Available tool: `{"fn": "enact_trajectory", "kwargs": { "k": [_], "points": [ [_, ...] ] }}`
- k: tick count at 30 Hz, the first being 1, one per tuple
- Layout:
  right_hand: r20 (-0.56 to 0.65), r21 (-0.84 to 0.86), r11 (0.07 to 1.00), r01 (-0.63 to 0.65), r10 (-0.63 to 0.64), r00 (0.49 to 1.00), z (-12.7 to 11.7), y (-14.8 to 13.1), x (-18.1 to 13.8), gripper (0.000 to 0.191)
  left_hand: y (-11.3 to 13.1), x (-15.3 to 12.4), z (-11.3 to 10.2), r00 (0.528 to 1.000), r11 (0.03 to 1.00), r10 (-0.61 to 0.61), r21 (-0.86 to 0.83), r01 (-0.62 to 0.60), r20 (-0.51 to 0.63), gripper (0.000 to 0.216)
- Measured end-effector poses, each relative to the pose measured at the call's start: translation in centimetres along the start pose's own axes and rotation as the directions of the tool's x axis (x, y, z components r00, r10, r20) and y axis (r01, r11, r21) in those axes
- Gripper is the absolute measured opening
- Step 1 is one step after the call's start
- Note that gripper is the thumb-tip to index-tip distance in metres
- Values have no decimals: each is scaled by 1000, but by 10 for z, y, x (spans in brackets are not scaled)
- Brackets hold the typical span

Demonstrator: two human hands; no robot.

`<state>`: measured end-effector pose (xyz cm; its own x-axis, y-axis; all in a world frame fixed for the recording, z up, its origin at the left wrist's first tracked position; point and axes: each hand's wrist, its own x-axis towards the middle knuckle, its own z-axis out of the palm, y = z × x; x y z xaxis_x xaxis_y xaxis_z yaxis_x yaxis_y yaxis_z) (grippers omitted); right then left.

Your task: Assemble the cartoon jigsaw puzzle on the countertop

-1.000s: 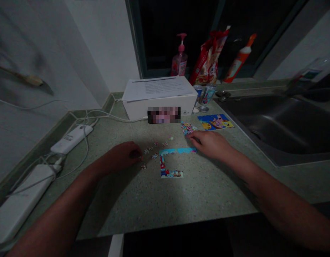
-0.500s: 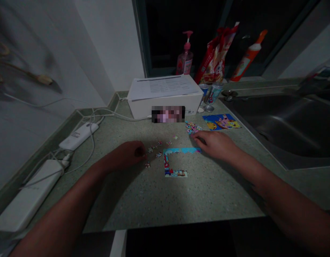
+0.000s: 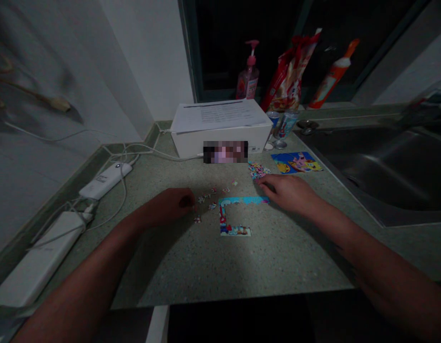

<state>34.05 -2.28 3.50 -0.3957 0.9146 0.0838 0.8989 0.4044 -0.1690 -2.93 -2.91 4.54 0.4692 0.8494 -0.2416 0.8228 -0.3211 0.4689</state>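
A partly joined jigsaw puzzle (image 3: 244, 200) lies on the counter, its edge pieces forming a bracket open on the right. My left hand (image 3: 174, 204) rests left of it with curled fingers, beside several loose puzzle pieces (image 3: 206, 196). Whatever its fingertips hold, if anything, is hidden. A single puzzle piece (image 3: 197, 219) lies just below those fingers. Over at the right, my right hand (image 3: 288, 191) has its thumb and fingers together at the near edge of a heap of small puzzle pieces (image 3: 259, 169). What is between those fingertips cannot be made out.
A colourful cartoon picture card (image 3: 297, 162) lies beside the sink (image 3: 388, 171). Behind stands a white box (image 3: 191, 141) with papers on top, a blurred-out phone-like object against it. Cans (image 3: 287, 125) stand beside the box. White power strips (image 3: 48, 257) and cables run along the left.
Both hands stay almost where they were, with the fingers closed. The puzzle and the heap look the same; the view has shifted very slightly.
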Motion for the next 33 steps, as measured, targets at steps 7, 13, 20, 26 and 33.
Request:
{"fn": "enact_trajectory", "kwargs": {
  "k": [7,13,20,26,33],
  "points": [
    [-23,27,1000,4,-4,1000,1,0,0,32,0,-1,0,1000,1000,8,-24,-8,-1,24],
    [-31,24,1000,4,-4,999,2,1,0,32,9,-8,-5,999,1000,10,-12,-10,39,24],
    [-18,15,1000,17,-17,1000,3,3,0,33,19,-14,1,996,998,2,63,-7,92,21],
    [13,7,1000,1,-1,1000,1,3,1,31,18,-14,6,995,998,17,60,-23,95,17],
    [11,13,1000,-18,18,1000,1,3,1,29,19,-12,6,994,998,30,56,-36,107,19]
  ]
}}
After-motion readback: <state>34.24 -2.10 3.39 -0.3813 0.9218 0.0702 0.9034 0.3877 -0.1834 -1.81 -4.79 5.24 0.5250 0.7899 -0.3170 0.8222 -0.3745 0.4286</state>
